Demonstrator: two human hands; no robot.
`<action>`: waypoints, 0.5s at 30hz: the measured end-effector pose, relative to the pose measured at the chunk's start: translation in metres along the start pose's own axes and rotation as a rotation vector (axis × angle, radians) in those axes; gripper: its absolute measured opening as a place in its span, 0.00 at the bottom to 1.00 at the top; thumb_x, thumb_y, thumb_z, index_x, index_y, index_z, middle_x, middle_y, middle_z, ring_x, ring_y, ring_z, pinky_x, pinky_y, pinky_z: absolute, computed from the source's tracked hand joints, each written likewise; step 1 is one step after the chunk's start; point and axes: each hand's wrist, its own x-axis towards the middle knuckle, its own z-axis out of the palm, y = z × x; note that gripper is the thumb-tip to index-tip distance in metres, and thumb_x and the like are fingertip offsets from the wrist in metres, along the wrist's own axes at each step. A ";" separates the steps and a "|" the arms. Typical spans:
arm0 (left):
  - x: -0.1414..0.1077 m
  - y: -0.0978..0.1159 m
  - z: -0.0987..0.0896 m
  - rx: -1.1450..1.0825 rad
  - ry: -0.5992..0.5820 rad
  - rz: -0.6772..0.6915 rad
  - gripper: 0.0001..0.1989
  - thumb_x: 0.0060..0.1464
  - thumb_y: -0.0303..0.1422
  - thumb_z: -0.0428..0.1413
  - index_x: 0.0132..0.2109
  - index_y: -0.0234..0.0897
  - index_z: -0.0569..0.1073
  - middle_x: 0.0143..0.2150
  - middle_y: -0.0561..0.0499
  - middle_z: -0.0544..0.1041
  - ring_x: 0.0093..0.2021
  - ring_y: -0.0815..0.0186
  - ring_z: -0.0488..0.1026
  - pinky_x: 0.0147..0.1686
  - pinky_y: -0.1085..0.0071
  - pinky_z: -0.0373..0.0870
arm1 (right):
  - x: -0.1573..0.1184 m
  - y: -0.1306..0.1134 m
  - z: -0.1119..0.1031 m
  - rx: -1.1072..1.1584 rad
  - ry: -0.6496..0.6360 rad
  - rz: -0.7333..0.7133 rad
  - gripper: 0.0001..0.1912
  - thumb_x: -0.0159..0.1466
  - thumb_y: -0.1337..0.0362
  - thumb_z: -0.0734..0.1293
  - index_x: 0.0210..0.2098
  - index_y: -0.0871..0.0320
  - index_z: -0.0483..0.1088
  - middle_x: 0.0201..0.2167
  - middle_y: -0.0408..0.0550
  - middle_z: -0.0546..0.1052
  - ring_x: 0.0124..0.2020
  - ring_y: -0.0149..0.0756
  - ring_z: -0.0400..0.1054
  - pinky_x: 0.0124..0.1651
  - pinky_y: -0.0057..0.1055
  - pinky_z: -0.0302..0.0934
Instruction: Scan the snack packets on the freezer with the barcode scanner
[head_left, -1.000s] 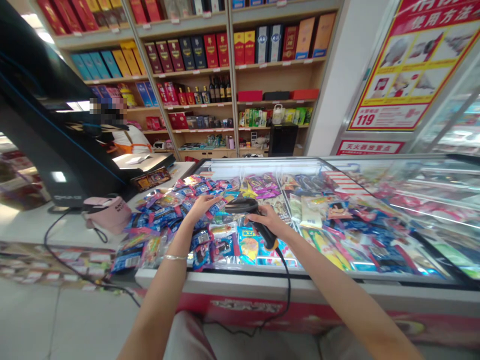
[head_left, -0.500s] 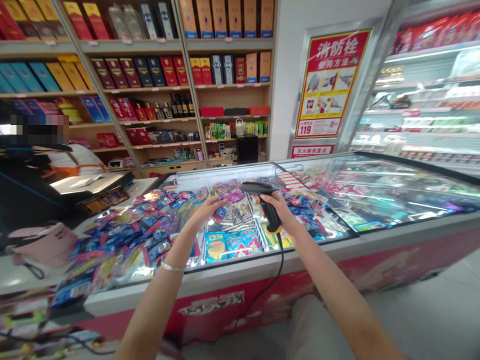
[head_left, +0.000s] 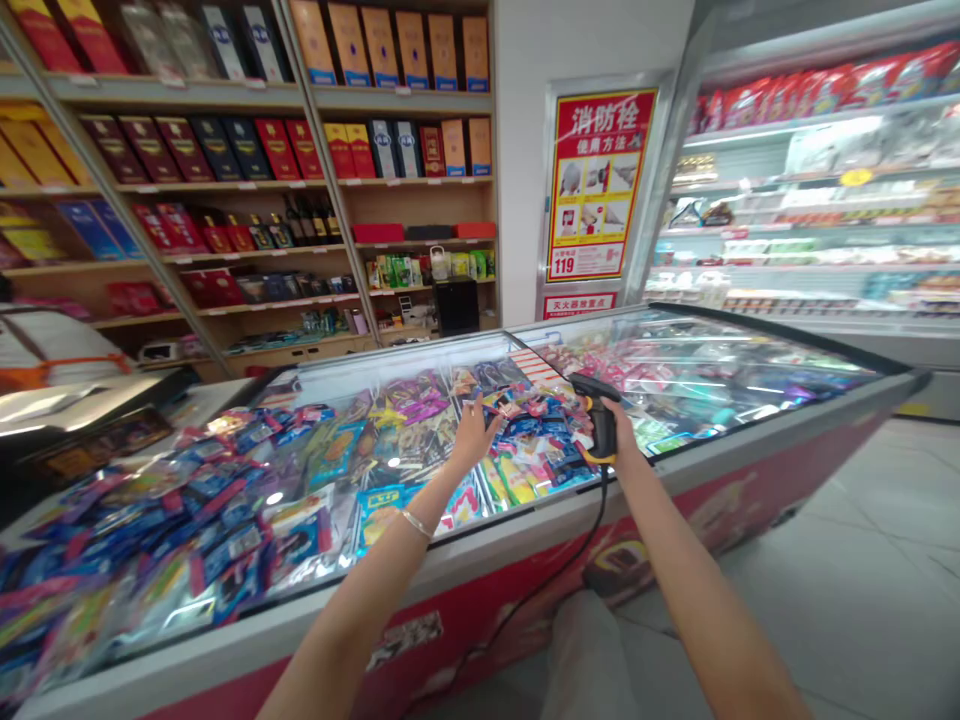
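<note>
My right hand is wrapped round the handle of a black barcode scanner with yellow trim. Its cable hangs down in front of the chest freezer. The scanner's head points left, above the glass-topped freezer. My left hand, a bangle at its wrist, reaches over a pile of blue and red snack packets. Its thumb and forefinger are apart at the packets' edge; whether they touch one is hard to make out. Yellow-green packets and light-blue packets lie nearby.
Many blue packets are heaped on the freezer's left end. At far left a person in a white top stands behind a counter. Shelves of boxed bottles line the back wall, and a lit display fridge stands at right.
The view has swung to the right. Both hands have moved right along the freezer, the left from the middle packets to the blue and red pile, the right still with the barcode scanner.
</note>
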 end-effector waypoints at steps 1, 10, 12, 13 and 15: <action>0.000 0.003 0.008 0.035 0.040 0.024 0.31 0.61 0.44 0.46 0.66 0.33 0.55 0.61 0.31 0.64 0.60 0.50 0.64 0.54 0.56 0.63 | 0.002 0.001 -0.005 0.045 0.016 0.019 0.16 0.55 0.55 0.66 0.36 0.61 0.72 0.22 0.43 0.71 0.15 0.24 0.59 0.15 0.21 0.59; 0.003 0.001 0.022 0.049 0.016 0.137 0.26 0.65 0.41 0.38 0.64 0.38 0.61 0.64 0.41 0.63 0.61 0.56 0.64 0.57 0.59 0.62 | 0.012 0.008 -0.017 0.103 0.048 0.054 0.16 0.56 0.55 0.64 0.36 0.60 0.73 0.23 0.45 0.71 0.16 0.26 0.59 0.13 0.20 0.56; 0.003 -0.001 0.020 0.066 0.063 0.142 0.25 0.64 0.42 0.39 0.62 0.38 0.65 0.62 0.42 0.66 0.63 0.56 0.61 0.61 0.57 0.57 | 0.013 0.009 -0.018 0.068 0.040 0.032 0.16 0.55 0.54 0.64 0.36 0.60 0.73 0.24 0.45 0.72 0.16 0.26 0.59 0.14 0.21 0.56; 0.002 -0.001 0.020 0.062 0.076 0.146 0.25 0.64 0.42 0.39 0.62 0.38 0.66 0.62 0.42 0.67 0.63 0.56 0.61 0.62 0.57 0.56 | 0.014 0.009 -0.019 0.058 0.036 0.027 0.16 0.55 0.54 0.64 0.36 0.60 0.73 0.25 0.45 0.72 0.16 0.26 0.60 0.14 0.22 0.57; 0.001 -0.002 0.019 0.021 0.079 0.156 0.25 0.65 0.42 0.39 0.61 0.38 0.66 0.62 0.43 0.68 0.63 0.57 0.61 0.62 0.58 0.56 | 0.015 0.010 -0.021 0.071 0.025 0.036 0.17 0.55 0.54 0.63 0.36 0.60 0.73 0.25 0.45 0.71 0.17 0.26 0.59 0.15 0.22 0.57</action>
